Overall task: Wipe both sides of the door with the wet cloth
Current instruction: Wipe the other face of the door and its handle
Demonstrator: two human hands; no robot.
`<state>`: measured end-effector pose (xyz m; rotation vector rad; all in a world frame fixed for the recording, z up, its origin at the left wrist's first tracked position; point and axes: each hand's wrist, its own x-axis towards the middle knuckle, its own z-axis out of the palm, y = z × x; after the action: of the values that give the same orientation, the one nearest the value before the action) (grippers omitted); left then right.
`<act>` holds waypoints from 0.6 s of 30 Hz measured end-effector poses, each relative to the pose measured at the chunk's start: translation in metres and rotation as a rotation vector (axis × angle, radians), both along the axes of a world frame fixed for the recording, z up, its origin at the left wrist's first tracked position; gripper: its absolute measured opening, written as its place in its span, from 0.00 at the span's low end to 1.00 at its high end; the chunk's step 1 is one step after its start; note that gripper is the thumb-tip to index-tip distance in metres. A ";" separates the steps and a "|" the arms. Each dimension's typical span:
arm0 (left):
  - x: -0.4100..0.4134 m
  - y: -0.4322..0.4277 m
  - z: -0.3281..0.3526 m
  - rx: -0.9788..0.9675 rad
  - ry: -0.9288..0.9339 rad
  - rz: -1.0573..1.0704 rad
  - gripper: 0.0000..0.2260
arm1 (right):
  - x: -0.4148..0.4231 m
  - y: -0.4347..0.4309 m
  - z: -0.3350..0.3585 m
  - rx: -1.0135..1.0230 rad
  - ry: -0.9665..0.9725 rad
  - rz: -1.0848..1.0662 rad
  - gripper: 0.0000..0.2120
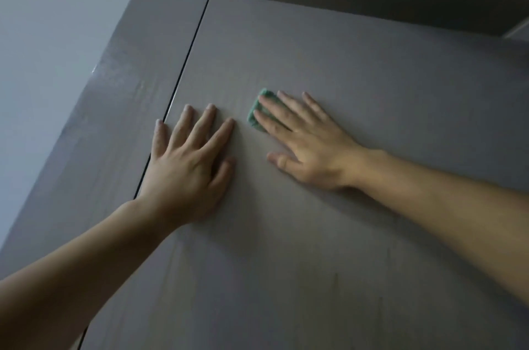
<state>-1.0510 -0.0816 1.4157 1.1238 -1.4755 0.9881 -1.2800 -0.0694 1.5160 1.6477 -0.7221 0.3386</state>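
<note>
A grey-brown door (343,63) with two hands and a cloth pressed flat on it.

The door has a fine wood grain. A thin dark line (197,35) runs down it near the left side and cuts off a narrow strip (128,92), which shows shiny streaks. The left hand (189,160) lies flat with spread fingers, its little finger just at this line. Near it, the right hand (303,143) presses with straight fingers on a small green cloth (257,112), which is mostly covered by them.
</note>
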 end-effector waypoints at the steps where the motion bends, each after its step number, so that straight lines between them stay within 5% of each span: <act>1: 0.002 -0.001 0.000 -0.003 -0.007 0.007 0.31 | -0.003 0.001 0.013 -0.002 -0.014 -0.014 0.39; 6: 0.006 -0.002 0.001 0.010 -0.012 0.016 0.30 | 0.007 0.006 0.078 -0.027 -0.460 -0.049 0.40; 12: 0.020 -0.003 0.000 -0.003 -0.052 -0.054 0.32 | 0.010 -0.002 -0.002 0.007 0.034 0.008 0.38; 16: 0.041 -0.002 -0.008 0.013 -0.019 -0.134 0.34 | 0.030 -0.001 0.068 -0.027 -0.391 -0.029 0.41; 18: 0.055 -0.001 -0.015 0.009 0.057 -0.114 0.35 | 0.058 -0.001 0.070 -0.023 -0.456 -0.006 0.41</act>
<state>-0.9962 -0.0825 1.4007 1.0545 -1.4826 0.8649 -1.2218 -0.0702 1.5860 1.5598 -1.0562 0.7299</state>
